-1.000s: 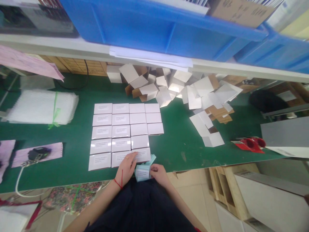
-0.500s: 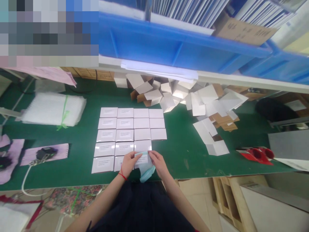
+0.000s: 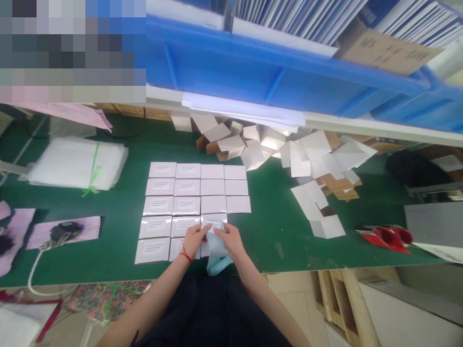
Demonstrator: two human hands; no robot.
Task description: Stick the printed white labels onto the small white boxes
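My left hand (image 3: 195,238) and my right hand (image 3: 231,239) are close together at the table's near edge, fingers pinched. Between them they hold a pale blue strip of label backing paper (image 3: 217,248), whose lower end hangs in a curl. A white printed patch shows at the strip's top, by my thumbs. Beneath and around the hands lie flat white boxes (image 3: 157,205) in rows. Those in the two left columns bear printed labels (image 3: 188,187); several further right have plain tops (image 3: 212,187). My hands partly cover the nearest boxes in the third column.
Loose white cartons (image 3: 300,156) are heaped at the back right of the green table (image 3: 267,217). A tied stack of clear bags (image 3: 72,161) lies left, with a black device (image 3: 67,231) before it. Red tape rolls (image 3: 392,237) sit right. A blue bin (image 3: 224,62) overhangs the back.
The strip has shifted and folded between my hands, and my right thumb now lies across its upper part. My right hand has moved slightly left. The camera view has tilted a little.
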